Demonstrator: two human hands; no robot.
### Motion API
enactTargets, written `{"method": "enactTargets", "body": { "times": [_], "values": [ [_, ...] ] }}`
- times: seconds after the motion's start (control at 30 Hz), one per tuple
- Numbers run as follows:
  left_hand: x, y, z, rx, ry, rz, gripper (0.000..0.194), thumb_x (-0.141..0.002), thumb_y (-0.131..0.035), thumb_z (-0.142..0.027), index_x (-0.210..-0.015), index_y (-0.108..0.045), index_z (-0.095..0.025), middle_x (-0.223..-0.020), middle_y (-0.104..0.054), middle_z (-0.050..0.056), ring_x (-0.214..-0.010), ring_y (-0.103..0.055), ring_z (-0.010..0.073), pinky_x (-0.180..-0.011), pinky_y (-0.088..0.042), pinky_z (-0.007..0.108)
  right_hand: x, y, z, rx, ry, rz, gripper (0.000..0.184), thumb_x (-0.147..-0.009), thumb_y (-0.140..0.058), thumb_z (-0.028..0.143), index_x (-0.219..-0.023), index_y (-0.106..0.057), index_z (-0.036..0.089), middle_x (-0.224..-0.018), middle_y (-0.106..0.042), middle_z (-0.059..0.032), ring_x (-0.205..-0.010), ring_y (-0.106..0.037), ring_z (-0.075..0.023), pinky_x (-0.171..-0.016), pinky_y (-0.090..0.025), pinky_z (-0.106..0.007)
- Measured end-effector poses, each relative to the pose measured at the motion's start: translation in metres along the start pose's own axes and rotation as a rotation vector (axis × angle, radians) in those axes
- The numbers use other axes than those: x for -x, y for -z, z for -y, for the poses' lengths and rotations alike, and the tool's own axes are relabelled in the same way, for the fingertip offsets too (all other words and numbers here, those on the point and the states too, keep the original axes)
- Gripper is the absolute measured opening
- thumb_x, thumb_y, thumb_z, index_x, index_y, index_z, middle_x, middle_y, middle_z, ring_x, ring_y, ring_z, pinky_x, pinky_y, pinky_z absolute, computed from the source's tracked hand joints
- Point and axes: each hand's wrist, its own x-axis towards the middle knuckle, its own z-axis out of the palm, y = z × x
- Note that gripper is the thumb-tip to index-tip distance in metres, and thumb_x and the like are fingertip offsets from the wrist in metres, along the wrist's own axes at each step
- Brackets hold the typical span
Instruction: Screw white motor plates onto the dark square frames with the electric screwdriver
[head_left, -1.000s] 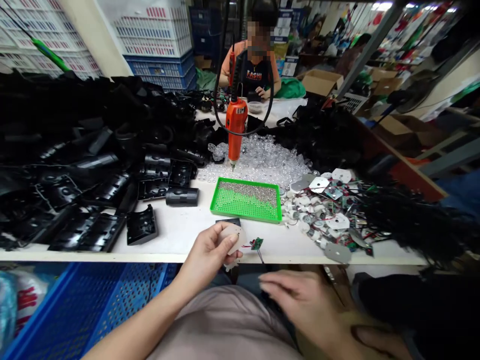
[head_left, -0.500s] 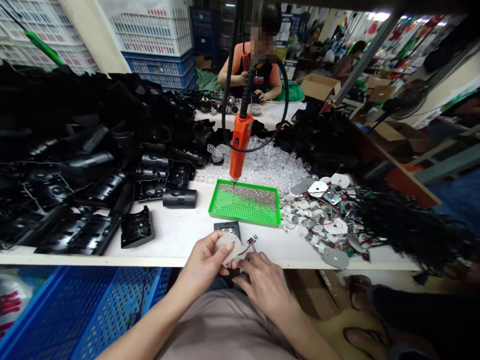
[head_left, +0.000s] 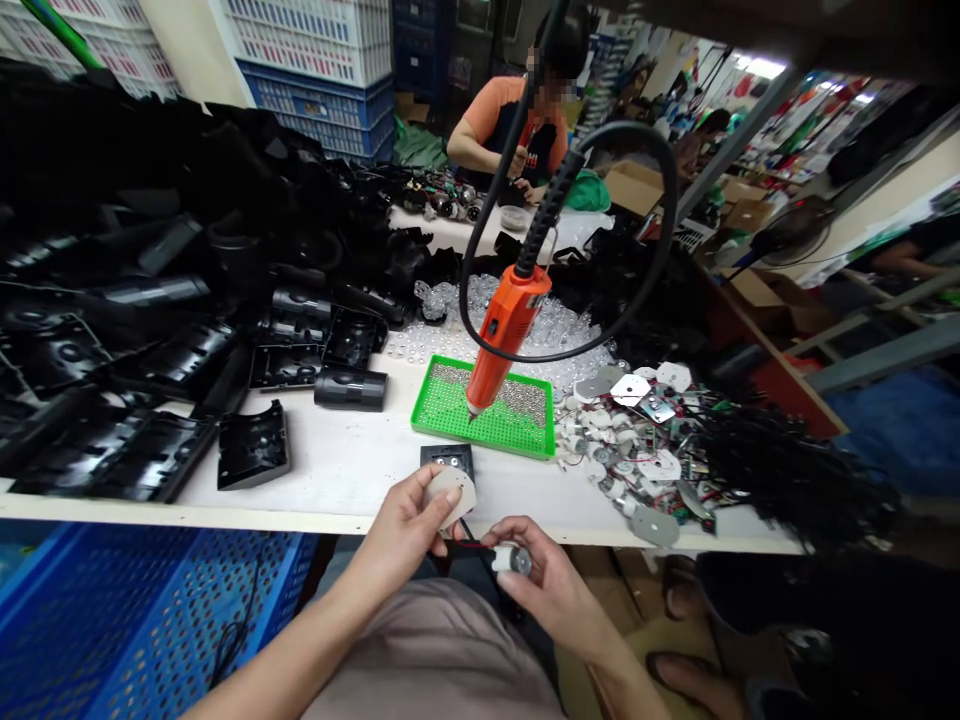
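My left hand [head_left: 401, 530] grips a pale, roughly round plastic plate [head_left: 450, 497] at the table's front edge. My right hand [head_left: 544, 580] pinches a small silver cylindrical motor [head_left: 511, 560] between thumb and fingers, just below the edge. A thin red wire [head_left: 471, 545] runs from the motor toward the plate, and its far end is hidden behind my left hand. A flat black square piece [head_left: 448, 462] lies on the white table [head_left: 337, 470], just behind the plate.
A hanging orange electric screwdriver [head_left: 508, 335] tilts over a green tray of screws [head_left: 480, 420]. Black plastic housings [head_left: 255, 447] are heaped left, clear plastic domes [head_left: 555, 335] lie behind, and mixed plates and wires [head_left: 645, 445] lie right. A co-worker [head_left: 510, 135] sits across the table. A blue crate [head_left: 150, 620] stands below.
My right hand has come up from the table edge and now holds the small motor with its red wire. The hanging screwdriver has swung and tilted. The small green board no longer shows on the table.
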Motion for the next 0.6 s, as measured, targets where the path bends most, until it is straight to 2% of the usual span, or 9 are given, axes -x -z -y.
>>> {"method": "enactTargets", "body": {
  "times": [0.13, 0.2, 0.27, 0.33, 0.4, 0.5, 0.6],
  "values": [
    [0.004, -0.001, 0.0, 0.007, -0.013, 0.036, 0.049, -0.073, -0.067, -0.058, -0.095, -0.055, -0.016, -0.06, -0.058, -0.003, -0.052, -0.053, 0.0102, -0.041, -0.037, 0.017, -0.002, 0.006, -0.004, 0.291, 0.006, -0.182, 0.023, -0.079, -0.058, 0.017, -0.102, -0.054, 0.022, -0.111, -0.066, -0.0079, -0.081, -0.063, -0.0158, -0.073, -0.052, -0.029],
    [0.005, 0.0, 0.001, -0.001, -0.008, 0.081, 0.047, -0.075, -0.066, -0.058, -0.095, -0.056, -0.016, -0.062, -0.058, -0.003, -0.052, -0.053, 0.0099, -0.042, -0.037, 0.017, -0.005, 0.012, -0.005, 0.423, 0.132, -0.214, 0.017, -0.082, -0.056, 0.016, -0.097, -0.058, 0.022, -0.122, -0.062, -0.0107, -0.094, -0.063, -0.0193, -0.079, -0.053, -0.033],
    [0.006, 0.001, 0.004, 0.001, 0.017, 0.116, 0.046, -0.074, -0.068, -0.055, -0.097, -0.056, -0.017, -0.066, -0.058, -0.003, -0.052, -0.054, 0.0091, -0.042, -0.037, 0.017, -0.007, 0.017, -0.004, 0.55, 0.297, -0.257, 0.019, -0.083, -0.055, 0.014, -0.096, -0.065, 0.023, -0.129, -0.057, -0.0111, -0.112, -0.057, -0.0241, -0.088, -0.051, -0.039],
    [0.004, 0.003, 0.008, 0.015, 0.052, 0.113, 0.047, -0.072, -0.071, -0.051, -0.1, -0.053, -0.018, -0.07, -0.06, -0.003, -0.051, -0.054, 0.0088, -0.042, -0.037, 0.017, -0.008, 0.022, -0.002, 0.662, 0.427, -0.328, 0.029, -0.084, -0.053, 0.011, -0.103, -0.068, 0.027, -0.125, -0.056, -0.011, -0.113, -0.055, -0.0253, -0.09, -0.051, -0.042],
    [0.0, 0.004, 0.014, -0.001, 0.078, 0.096, 0.047, -0.069, -0.074, -0.048, -0.098, -0.053, -0.018, -0.069, -0.06, -0.003, -0.052, -0.055, 0.0097, -0.043, -0.037, 0.017, -0.009, 0.024, -0.001, 0.673, 0.497, -0.384, 0.034, -0.085, -0.052, 0.01, -0.109, -0.067, 0.029, -0.118, -0.058, -0.0109, -0.107, -0.058, -0.0237, -0.086, -0.053, -0.04],
    [-0.004, 0.008, 0.021, -0.087, 0.082, 0.107, 0.041, -0.072, -0.07, -0.045, -0.099, -0.06, -0.015, -0.066, -0.06, -0.001, -0.052, -0.054, 0.0111, -0.045, -0.038, 0.019, -0.009, 0.026, 0.001, 0.528, 0.524, -0.348, 0.03, -0.086, -0.055, 0.012, -0.11, -0.064, 0.027, -0.115, -0.061, -0.0105, -0.106, -0.061, -0.0218, -0.087, -0.054, -0.037],
    [-0.003, 0.011, 0.026, -0.174, 0.047, 0.152, 0.042, -0.079, -0.062, -0.035, -0.116, -0.061, -0.016, -0.071, -0.061, -0.001, -0.052, -0.048, 0.0105, -0.049, -0.038, 0.021, -0.011, 0.027, 0.005, 0.418, 0.506, -0.201, 0.027, -0.088, -0.056, 0.014, -0.11, -0.062, 0.027, -0.116, -0.065, -0.0091, -0.11, -0.061, -0.021, -0.092, -0.053, -0.036]
  ]
}}
